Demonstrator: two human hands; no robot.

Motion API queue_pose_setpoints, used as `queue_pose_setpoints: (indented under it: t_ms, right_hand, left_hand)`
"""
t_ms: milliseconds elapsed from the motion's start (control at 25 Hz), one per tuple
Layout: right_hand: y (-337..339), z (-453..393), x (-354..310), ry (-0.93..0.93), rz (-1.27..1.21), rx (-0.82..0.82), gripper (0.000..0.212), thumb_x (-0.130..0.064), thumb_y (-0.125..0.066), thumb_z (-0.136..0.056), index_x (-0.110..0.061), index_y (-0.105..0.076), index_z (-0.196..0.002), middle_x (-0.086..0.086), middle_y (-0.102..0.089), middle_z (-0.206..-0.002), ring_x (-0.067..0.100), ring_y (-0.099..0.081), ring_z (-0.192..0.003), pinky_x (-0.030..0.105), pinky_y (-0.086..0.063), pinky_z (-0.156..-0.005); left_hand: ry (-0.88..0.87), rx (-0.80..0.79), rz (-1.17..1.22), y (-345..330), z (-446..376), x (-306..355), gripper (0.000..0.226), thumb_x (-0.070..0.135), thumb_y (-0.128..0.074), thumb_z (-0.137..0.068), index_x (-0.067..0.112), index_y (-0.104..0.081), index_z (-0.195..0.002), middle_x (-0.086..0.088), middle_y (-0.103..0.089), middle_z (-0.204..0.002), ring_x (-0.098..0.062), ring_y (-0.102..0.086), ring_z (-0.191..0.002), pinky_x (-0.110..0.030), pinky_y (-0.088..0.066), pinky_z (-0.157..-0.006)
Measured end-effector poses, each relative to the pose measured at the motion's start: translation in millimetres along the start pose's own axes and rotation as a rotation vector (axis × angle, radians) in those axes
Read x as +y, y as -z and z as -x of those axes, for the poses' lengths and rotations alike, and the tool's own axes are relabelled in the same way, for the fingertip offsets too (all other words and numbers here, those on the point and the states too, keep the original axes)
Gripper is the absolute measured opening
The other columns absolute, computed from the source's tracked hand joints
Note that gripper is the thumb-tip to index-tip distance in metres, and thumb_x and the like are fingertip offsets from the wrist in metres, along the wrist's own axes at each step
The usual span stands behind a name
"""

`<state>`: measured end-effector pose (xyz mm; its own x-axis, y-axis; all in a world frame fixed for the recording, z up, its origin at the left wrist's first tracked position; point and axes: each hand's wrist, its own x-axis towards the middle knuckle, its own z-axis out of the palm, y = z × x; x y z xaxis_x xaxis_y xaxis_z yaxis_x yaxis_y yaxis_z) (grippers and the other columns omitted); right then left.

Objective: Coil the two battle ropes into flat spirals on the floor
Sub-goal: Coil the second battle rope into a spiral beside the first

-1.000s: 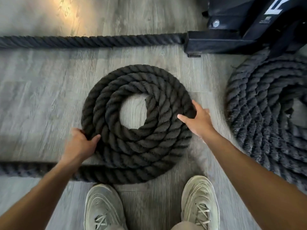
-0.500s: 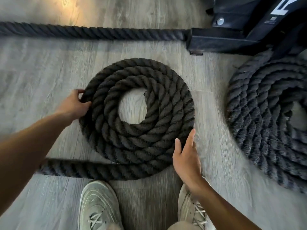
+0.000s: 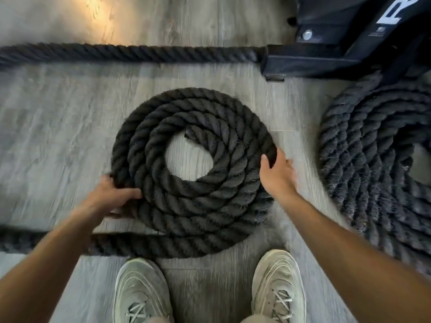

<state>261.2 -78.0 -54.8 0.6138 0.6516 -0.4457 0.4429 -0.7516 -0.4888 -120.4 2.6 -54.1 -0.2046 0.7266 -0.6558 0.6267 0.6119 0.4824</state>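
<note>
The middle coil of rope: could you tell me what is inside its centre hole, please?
Inside the middle coil only bare wooden floor shows, with the rope's cut end at the hole's top edge. The floor under the rope itself is covered.

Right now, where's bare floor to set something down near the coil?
Bare floor lies left of the coil, between the straight rope and the loose tail. Crowded on the right: only a narrow strip separates it from the second coil, with the right hand there.

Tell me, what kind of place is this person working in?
Most likely a gym. Thick black battle ropes lie on the floor, one coil between the hands and another coil beside it, and a black steel rack base with a bolt anchors a rope. The floor is grey wood-look plank.
</note>
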Motion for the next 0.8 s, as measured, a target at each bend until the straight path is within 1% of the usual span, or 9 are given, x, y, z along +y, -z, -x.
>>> queue_pose_setpoints:
  t_ms: [80, 200, 320, 440, 520, 600, 640, 720, 800]
  right_hand:
    - [-11, 35, 21, -0.021, -0.042, 0.016, 0.065, -0.052, -0.034, -0.103, -0.031, -0.011, -0.159, 0.016, -0.03, -0.154, 0.04, -0.047, -0.129, 0.052, -0.043, -0.1]
    - [-23, 78, 44, -0.027, -0.043, 0.0, 0.071, -0.056, -0.035, -0.102, -0.032, -0.003, -0.16, 0.014, -0.037, -0.154, 0.038, -0.049, -0.13, 0.051, -0.044, -0.099]
    - [-29, 85, 45, -0.026, -0.067, -0.006, 0.072, -0.056, -0.034, -0.102, -0.034, 0.003, -0.16, 0.012, -0.04, -0.156, 0.036, -0.047, -0.134, 0.05, -0.042, -0.102]
    - [-22, 71, 38, 0.016, -0.029, -0.004, 0.07, -0.054, -0.034, -0.103, -0.034, 0.002, -0.161, 0.011, -0.043, -0.153, 0.037, -0.048, -0.132, 0.049, -0.041, -0.104]
    - [-10, 48, 31, 0.019, -0.003, -0.051, 0.068, -0.054, -0.035, -0.103, -0.041, 0.0, -0.159, 0.01, -0.046, -0.15, 0.037, -0.05, -0.13, 0.049, -0.042, -0.105]
    - [7, 19, 19, 0.004, -0.02, -0.115, 0.065, -0.057, -0.042, -0.1, -0.048, -0.012, -0.157, 0.005, -0.051, -0.145, 0.034, -0.053, -0.126, 0.047, -0.045, -0.104]
    - [16, 5, 11, -0.003, -0.031, -0.115, 0.059, -0.059, -0.047, -0.097, -0.047, -0.028, -0.152, 0.002, -0.057, -0.14, 0.031, -0.057, -0.12, 0.043, -0.047, -0.098]
    - [26, -15, -3, -0.028, -0.014, -0.071, 0.047, -0.064, -0.055, -0.091, -0.034, -0.056, -0.128, 0.001, -0.066, -0.123, 0.027, -0.06, -0.102, 0.037, -0.048, -0.083]
    - [23, -19, -12, -0.066, -0.019, -0.039, 0.054, -0.067, -0.055, -0.089, -0.023, -0.059, -0.12, 0.006, -0.067, -0.114, 0.029, -0.061, -0.099, 0.038, -0.051, -0.081]
  left_hand:
    - [-0.049, 0.022, 0.047, 15, -18, 22, 0.093, 0.036, -0.08, -0.064, 0.03, -0.033, -0.145, -0.005, -0.058, -0.117, -0.022, -0.063, -0.092, -0.034, -0.056, -0.057]
    - [-0.138, 0.033, 0.075, 26, -40, 55, 0.075, 0.033, -0.074, -0.084, 0.037, -0.034, -0.148, -0.005, -0.06, -0.116, -0.016, -0.064, -0.084, -0.034, -0.056, -0.057]
    - [-0.189, 0.066, 0.016, 23, -49, 53, 0.058, 0.032, -0.069, -0.091, 0.037, -0.042, -0.143, -0.009, -0.065, -0.113, -0.022, -0.067, -0.082, -0.04, -0.059, -0.06]
    - [-0.199, 0.176, -0.099, 18, -46, 32, 0.055, 0.037, -0.065, -0.092, 0.032, -0.042, -0.142, -0.017, -0.066, -0.116, -0.033, -0.068, -0.09, -0.051, -0.06, -0.078]
    - [-0.163, 0.196, -0.147, 15, -39, 16, 0.056, 0.037, -0.062, -0.094, 0.025, -0.037, -0.143, -0.021, -0.064, -0.117, -0.038, -0.067, -0.092, -0.054, -0.058, -0.081]
    - [-0.111, 0.174, -0.106, 8, -25, -4, 0.051, 0.037, -0.061, -0.095, 0.018, -0.035, -0.134, -0.023, -0.062, -0.115, -0.039, -0.069, -0.087, -0.055, -0.059, -0.075]
    - [-0.089, 0.162, -0.102, 3, -16, -13, 0.045, 0.037, -0.062, -0.095, 0.017, -0.035, -0.125, -0.023, -0.062, -0.111, -0.039, -0.07, -0.081, -0.054, -0.06, -0.069]
    - [-0.048, 0.154, -0.105, -3, -4, -29, 0.045, 0.039, -0.066, -0.092, 0.019, -0.031, -0.112, -0.024, -0.064, -0.102, -0.037, -0.071, -0.071, -0.053, -0.061, -0.064]
    - [0.013, 0.136, -0.082, -1, -1, -34, 0.056, 0.04, -0.074, -0.086, 0.016, -0.032, -0.114, -0.025, -0.066, -0.097, -0.038, -0.071, -0.075, -0.054, -0.06, -0.066]
